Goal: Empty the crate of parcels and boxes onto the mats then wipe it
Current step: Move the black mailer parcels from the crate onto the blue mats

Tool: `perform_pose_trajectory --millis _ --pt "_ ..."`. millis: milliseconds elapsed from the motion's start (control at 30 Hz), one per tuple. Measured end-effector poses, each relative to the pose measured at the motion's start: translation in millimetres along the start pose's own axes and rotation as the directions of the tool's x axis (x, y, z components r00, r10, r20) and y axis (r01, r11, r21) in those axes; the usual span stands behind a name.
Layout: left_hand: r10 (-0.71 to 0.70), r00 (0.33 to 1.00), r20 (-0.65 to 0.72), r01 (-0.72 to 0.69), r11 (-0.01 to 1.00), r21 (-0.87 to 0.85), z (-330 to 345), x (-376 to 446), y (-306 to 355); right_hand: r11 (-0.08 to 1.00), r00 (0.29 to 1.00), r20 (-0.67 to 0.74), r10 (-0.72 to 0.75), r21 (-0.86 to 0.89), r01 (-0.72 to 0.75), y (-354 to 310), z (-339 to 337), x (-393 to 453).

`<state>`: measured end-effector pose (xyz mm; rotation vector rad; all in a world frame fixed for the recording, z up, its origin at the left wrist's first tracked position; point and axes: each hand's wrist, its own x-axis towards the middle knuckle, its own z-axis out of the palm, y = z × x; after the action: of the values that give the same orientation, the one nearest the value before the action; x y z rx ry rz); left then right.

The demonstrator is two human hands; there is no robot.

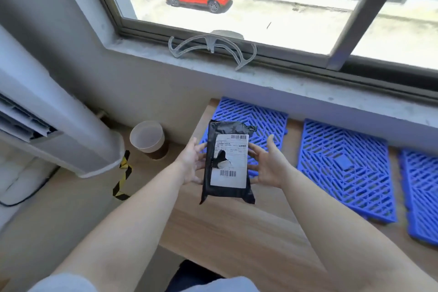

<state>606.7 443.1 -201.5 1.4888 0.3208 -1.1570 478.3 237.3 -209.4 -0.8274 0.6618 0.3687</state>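
A black plastic parcel (227, 161) with a torn white shipping label hangs in the air above the near edge of the leftmost blue lattice mat (267, 117). My left hand (193, 163) holds its left side, fingers behind it. My right hand (266, 166) supports its right side, fingers spread and mostly straight. Two more blue mats lie to the right, a middle mat (343, 170) and a far-right mat (422, 194) cut off by the frame. All three rest on the wooden table (237, 232). The crate is out of view.
A waste bin with a plastic liner (148, 140) stands on the floor left of the table. A white air conditioner unit (59, 130) stands further left, with yellow-black tape (123, 173) beside it. The window sill (260, 76) carries a clear plastic hanger (213, 48).
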Motion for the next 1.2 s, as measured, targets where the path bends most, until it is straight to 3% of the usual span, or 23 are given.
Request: perform_pose_trajectory --millis 400,633,767,833,867,900,967,1000,1067,1133,1200 --pt "-0.118 0.988 0.102 0.097 0.977 0.188 -20 111 119 0.984 0.962 -0.254 -0.096 0.122 0.13 -56 28 92" --pt "-0.19 0.963 0.193 0.141 0.96 0.243 -21 161 146 0.952 0.932 -0.341 -0.123 0.224 0.207 -74 19 128" --pt "-0.153 0.971 0.183 0.098 0.956 0.277 -18 169 145 0.932 0.9 -0.41 -0.147 0.247 0.264 -70 18 141" --pt "-0.014 0.99 0.142 -0.034 0.943 0.332 -17 170 136 0.947 0.839 -0.514 -0.18 0.141 0.289 -65 23 144" --pt "0.132 0.983 0.129 -0.174 0.896 0.409 -18 171 130 0.952 0.772 -0.59 -0.236 0.021 0.306 -61 28 145" --pt "0.304 0.94 0.154 -0.338 0.775 0.534 -20 171 124 0.942 0.69 -0.649 -0.32 -0.138 0.307 -57 33 146" --pt "0.51 0.79 0.339 -0.55 0.346 0.76 -22 171 113 0.825 0.587 -0.624 -0.515 -0.548 0.141 -50 44 147" --pt "0.515 0.739 0.434 -0.568 0.129 0.813 -21 171 110 0.698 0.599 -0.574 -0.559 -0.715 -0.034 -45 49 149" --pt "0.444 0.73 0.519 -0.498 -0.173 0.849 -18 173 103 0.444 0.646 -0.534 -0.546 -0.838 -0.317 -38 55 156" --pt "0.406 0.758 0.51 -0.409 -0.313 0.857 -21 178 96 0.303 0.659 -0.528 -0.535 -0.849 -0.433 -34 61 162" --pt "0.428 0.754 0.498 -0.357 -0.369 0.858 -29 182 93 0.216 0.657 -0.523 -0.543 -0.843 -0.493 -29 63 167"
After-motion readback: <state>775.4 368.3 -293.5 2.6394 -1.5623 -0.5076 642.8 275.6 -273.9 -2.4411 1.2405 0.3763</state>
